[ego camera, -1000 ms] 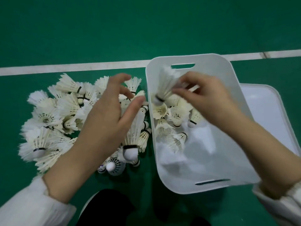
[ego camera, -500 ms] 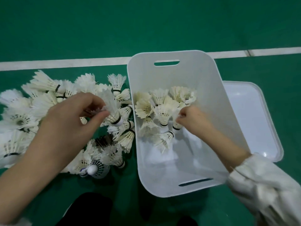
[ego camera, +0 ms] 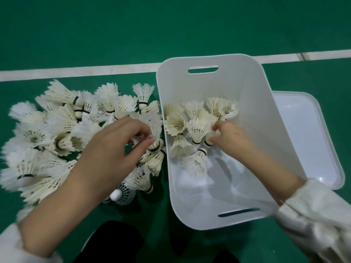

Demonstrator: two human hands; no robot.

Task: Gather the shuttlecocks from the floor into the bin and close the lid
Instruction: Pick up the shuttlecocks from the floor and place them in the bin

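Observation:
A white plastic bin (ego camera: pixel 191 86) stands open on the green floor with several feather shuttlecocks (ego camera: pixel 195 128) lying at its far end. A big pile of shuttlecocks (ego camera: pixel 62 130) covers the floor to its left. My left hand (ego camera: pixel 112 150) is over the pile's right edge and pinches the feathers of one shuttlecock (ego camera: pixel 155 133) close to the bin's left wall. My right hand (ego camera: pixel 231 139) reaches down inside the bin, its fingertips curled on a shuttlecock (ego camera: pixel 208 142) among the others. The white lid (ego camera: pixel 307 133) lies flat on the floor, right of the bin.
A white court line (ego camera: pixel 76 72) runs across the green floor behind the pile and the bin. My dark-clothed knee (ego camera: pixel 114 243) is at the bottom edge, just in front of the bin's near left corner.
My left hand came down onto the pile and took a shuttlecock by its feathers. My right hand lowered its shuttlecock from above the bin down among those inside.

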